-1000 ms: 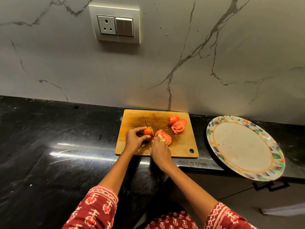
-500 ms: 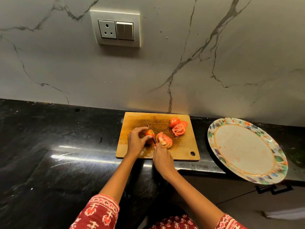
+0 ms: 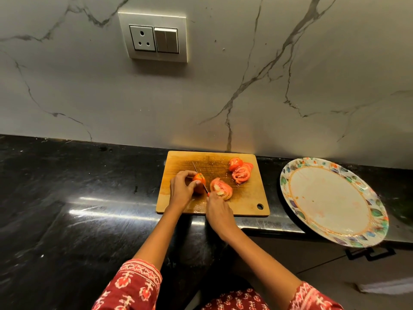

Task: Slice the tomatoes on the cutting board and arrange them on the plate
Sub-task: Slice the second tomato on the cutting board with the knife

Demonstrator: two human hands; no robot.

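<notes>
Nearest you, your right hand (image 3: 218, 211) grips the knife (image 3: 200, 179) by its handle at the front edge of the cutting board (image 3: 245, 204), blade running away from you into the tomato piece (image 3: 199, 185). Your left hand (image 3: 182, 191) pinches that piece from the left side, fingertips close to the blade. Just right of the knife lies a fan of fresh slices (image 3: 221, 189); farther back, near the board's far right corner, sits another pile of slices (image 3: 241, 173). You are mid-slicing, by my reading, with only a small end piece left. The next cut calls for curling your left fingertips back. The plate (image 3: 290, 175) waits bare at the right, overhanging the tabletop (image 3: 78, 186) front edge, so load it gently.
</notes>
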